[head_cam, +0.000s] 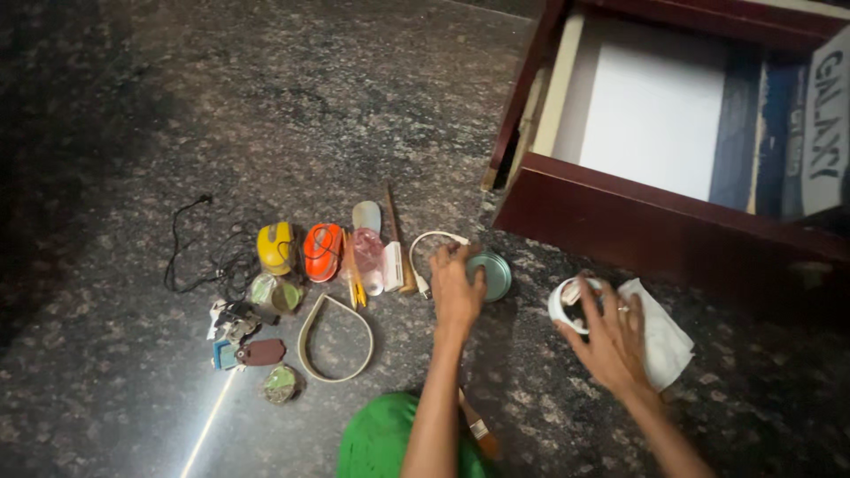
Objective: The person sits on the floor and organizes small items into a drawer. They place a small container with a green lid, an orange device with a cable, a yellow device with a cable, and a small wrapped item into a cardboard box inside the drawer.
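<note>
On the dark speckled floor [354,106], the left hand [456,288] lies flat with fingers spread loosely over the edge of a round pale-green lid [492,274], touching it without closing on it; a white cable [427,246] curls just beside the fingertips. Well to the right, the right hand [611,332] grips a white ring-shaped roll [563,305] with its fingers curled around it, resting against a white cloth [664,332] before the open dark-red drawer [655,230]
</note>
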